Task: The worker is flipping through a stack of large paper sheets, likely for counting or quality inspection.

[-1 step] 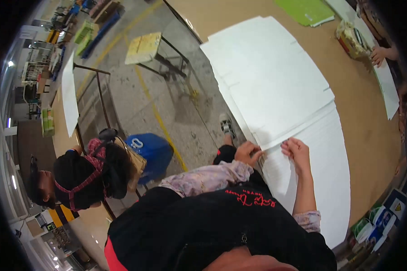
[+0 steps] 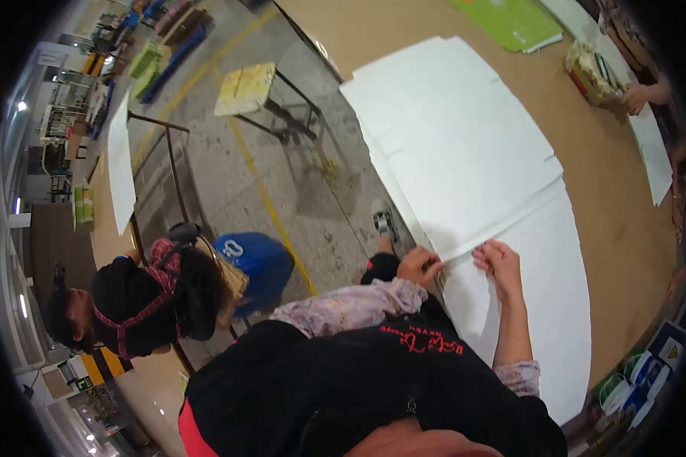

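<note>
White cardboard sheets [image 2: 465,129] lie stacked on the brown table in front of me, with notches cut in their edges. Another white sheet [image 2: 537,305] extends nearer to me, on the right. My left hand [image 2: 418,266] is at the near left corner of the upper stack, thumb and fingers closed on the sheet edge. Just right of it, my right hand [image 2: 500,263] hovers over the nearer sheet beside the fold line, fingers curled together. Whether anything small is between those fingertips cannot be made out.
The brown table [image 2: 617,251] holds green sheets [image 2: 511,23] and a packet [image 2: 591,72] near another person's hand [image 2: 640,97]. To the left are a stool [image 2: 248,87], a blue bin [image 2: 263,266] and a seated co-worker [image 2: 133,305]. Bottles [image 2: 625,388] stand at lower right.
The view has shifted slightly, so the sheets and stool sit a little lower in the picture. Both hands keep nearly the same place and pose at the sheet.
</note>
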